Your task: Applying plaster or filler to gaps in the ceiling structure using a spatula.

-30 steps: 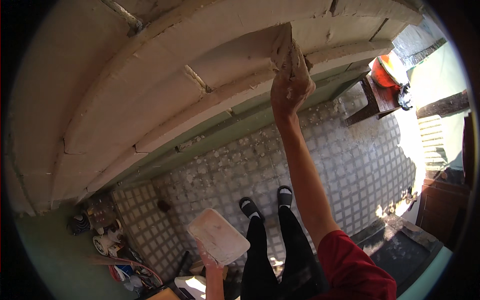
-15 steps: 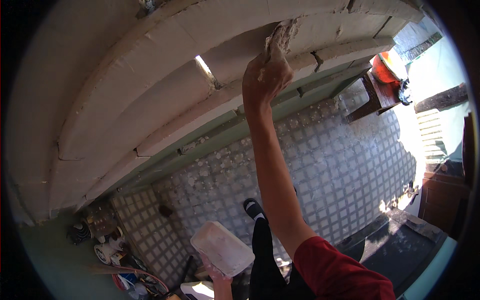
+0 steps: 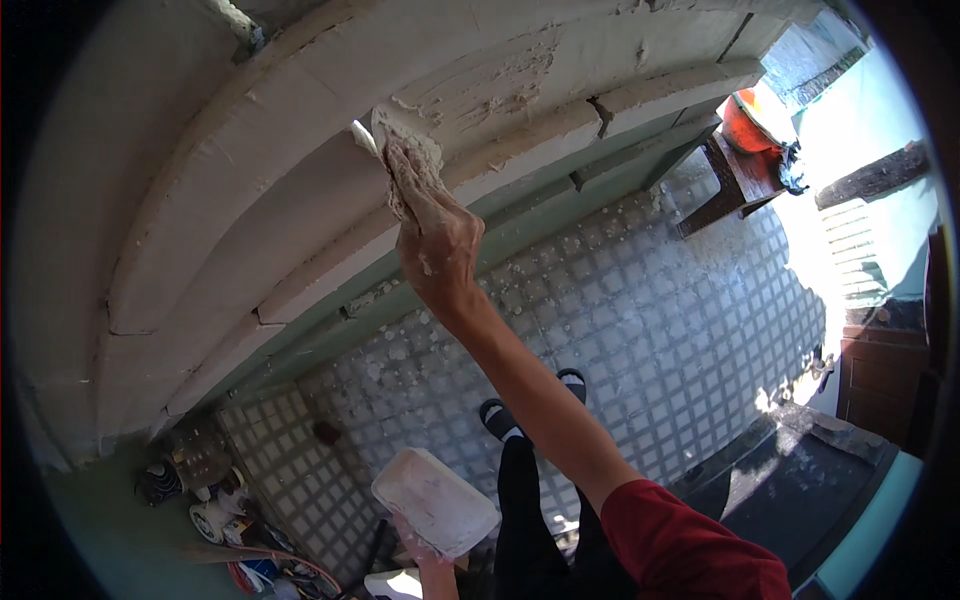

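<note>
My right hand (image 3: 440, 245), streaked with pale plaster, is closed at the curved, cream-coloured moulding (image 3: 230, 150) overhead. Its fingers press on a plaster-smeared thing (image 3: 408, 135) beside a narrow bright gap between two sections; the thing's outline is hidden under paste. Rough fresh streaks of plaster (image 3: 495, 95) lie on the panel to the upper right of the hand. My left hand (image 3: 415, 535), low in the view and dusted white, grips a pale rectangular tub (image 3: 435, 495) by its near side; most of those fingers are behind the tub.
Below is a spattered tiled floor (image 3: 660, 350). An orange bucket (image 3: 745, 125) sits on a wooden stool (image 3: 725, 195) at the right. A dark ledge (image 3: 775, 500) runs at lower right. Assorted containers and cords (image 3: 225, 500) crowd the lower left by a green wall (image 3: 110, 510).
My right hand has moved left and down along the moulding to beside the gap, and plaster streaks now show where it was. The tub in my left hand has shifted only slightly.
</note>
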`<state>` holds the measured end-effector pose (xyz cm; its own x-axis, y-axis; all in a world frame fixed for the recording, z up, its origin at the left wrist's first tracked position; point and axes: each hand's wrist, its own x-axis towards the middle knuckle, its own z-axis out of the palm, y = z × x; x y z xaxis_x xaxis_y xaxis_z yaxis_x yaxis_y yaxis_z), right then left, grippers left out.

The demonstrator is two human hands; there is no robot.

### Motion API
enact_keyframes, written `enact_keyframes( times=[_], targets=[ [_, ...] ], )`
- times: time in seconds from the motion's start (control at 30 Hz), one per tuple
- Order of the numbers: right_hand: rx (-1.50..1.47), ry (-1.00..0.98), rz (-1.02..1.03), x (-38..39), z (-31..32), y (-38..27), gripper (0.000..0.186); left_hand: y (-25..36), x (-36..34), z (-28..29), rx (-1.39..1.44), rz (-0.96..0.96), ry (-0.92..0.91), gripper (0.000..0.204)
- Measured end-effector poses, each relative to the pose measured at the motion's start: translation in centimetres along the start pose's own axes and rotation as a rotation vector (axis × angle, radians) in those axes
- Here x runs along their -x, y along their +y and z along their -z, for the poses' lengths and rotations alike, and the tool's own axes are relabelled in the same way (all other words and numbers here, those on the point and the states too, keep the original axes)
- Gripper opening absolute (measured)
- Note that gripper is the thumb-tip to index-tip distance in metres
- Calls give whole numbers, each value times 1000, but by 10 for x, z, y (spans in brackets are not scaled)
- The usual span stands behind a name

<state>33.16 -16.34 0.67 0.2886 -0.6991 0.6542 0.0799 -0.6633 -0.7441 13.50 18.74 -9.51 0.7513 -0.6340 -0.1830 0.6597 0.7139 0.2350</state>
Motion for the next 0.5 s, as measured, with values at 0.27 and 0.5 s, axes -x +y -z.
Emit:
enact_keyframes(
  times=[0.27,0.5],
  targets=[
    [-144,342,-216,-73,125,106,32,-29,20,-73,-216,-30,670,61],
    [268,422,63,-132,132,137,52,-44,26,-72,-262,-53,750,62]
  ],
)
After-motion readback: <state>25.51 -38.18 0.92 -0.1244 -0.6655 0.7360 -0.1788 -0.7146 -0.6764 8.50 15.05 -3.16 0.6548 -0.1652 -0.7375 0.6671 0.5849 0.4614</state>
